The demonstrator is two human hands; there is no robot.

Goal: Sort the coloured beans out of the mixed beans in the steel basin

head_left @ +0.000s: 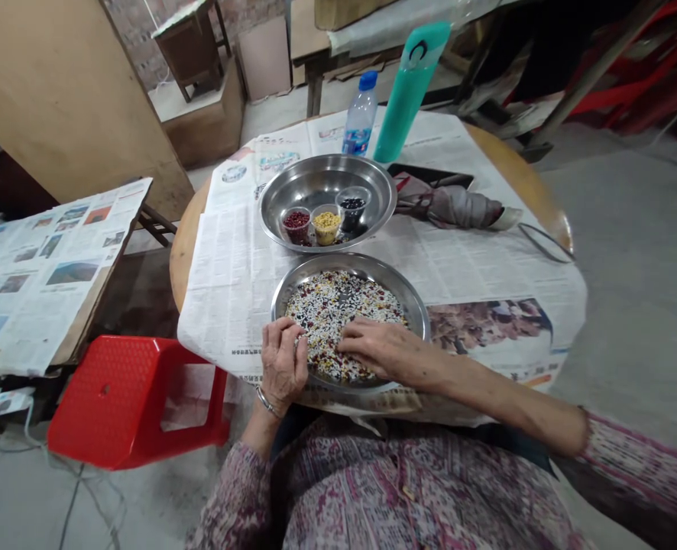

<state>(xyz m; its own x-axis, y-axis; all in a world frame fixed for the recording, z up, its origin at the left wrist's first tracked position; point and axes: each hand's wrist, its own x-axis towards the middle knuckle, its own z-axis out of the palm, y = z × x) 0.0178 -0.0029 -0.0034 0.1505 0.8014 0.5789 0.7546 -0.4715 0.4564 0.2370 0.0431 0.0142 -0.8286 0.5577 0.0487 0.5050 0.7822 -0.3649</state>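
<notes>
Head view: the person's left hand is curling over the near left part of a shallow steel pan, its fingers drawn together above the mixed grains, though I cannot tell whether they are pinching any. The right hand is reaching in from the right, its fingers lying extended and open on the grains and pointing toward the left hand. The grains are spreading across the pan directly under both hands, with nothing standing between them. The pan is resting on newspaper covering a round wooden table. Just beyond it, a steel bowl is holding three small cups of red beans, yellow grains and black beans. Farther back, a water bottle and a teal flask are standing near a folded umbrella, while a red plastic stool is sitting beside the table.
</notes>
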